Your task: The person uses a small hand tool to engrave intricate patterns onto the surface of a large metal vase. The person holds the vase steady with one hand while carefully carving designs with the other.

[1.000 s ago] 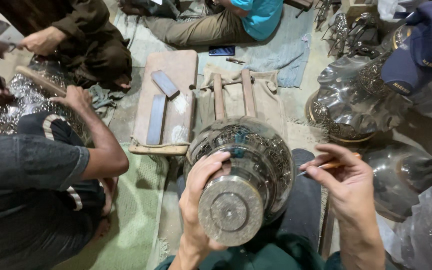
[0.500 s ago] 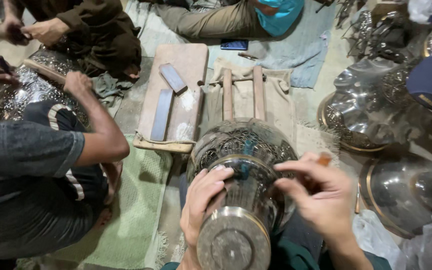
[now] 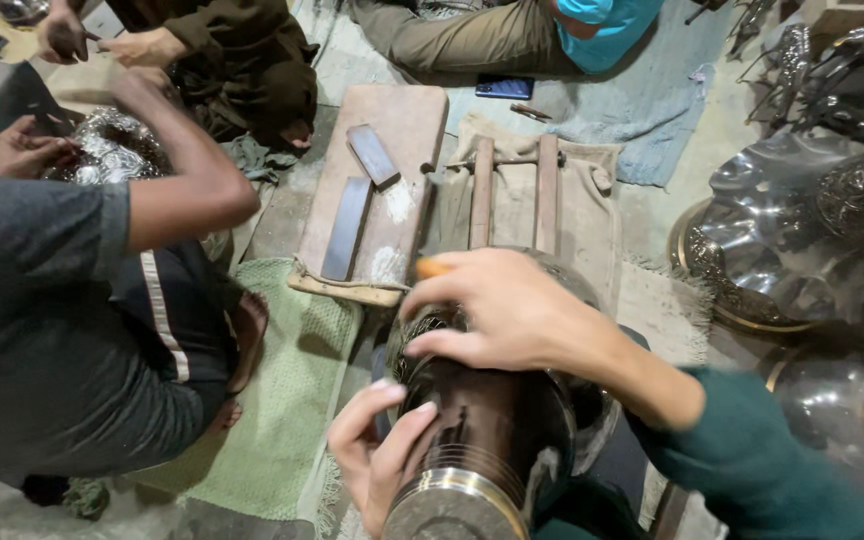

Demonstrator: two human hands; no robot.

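A dark metal vase (image 3: 492,420) lay across the person's lap. The left hand (image 3: 377,455) cupped its left side near the foot, fingers curled on the metal. The right hand (image 3: 512,310) rested on top of the vase, fingers pinched around an orange-tipped tool (image 3: 432,268). A wooden board (image 3: 382,190) lay beyond the vase.

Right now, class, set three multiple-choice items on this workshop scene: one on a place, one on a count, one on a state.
1. Where do the dark flat stones lie?
A on the wooden board
B on the green mat
C in a basket

2. How many dark stones lie there?
A one
B two
C four

3. What is the left hand doing?
A hanging free
B gripping a hammer
C steadying the metal vase

Answers: 1 A, both rest on the board; 2 B, one long, one short; 3 C, its fingers press the vase's neck.
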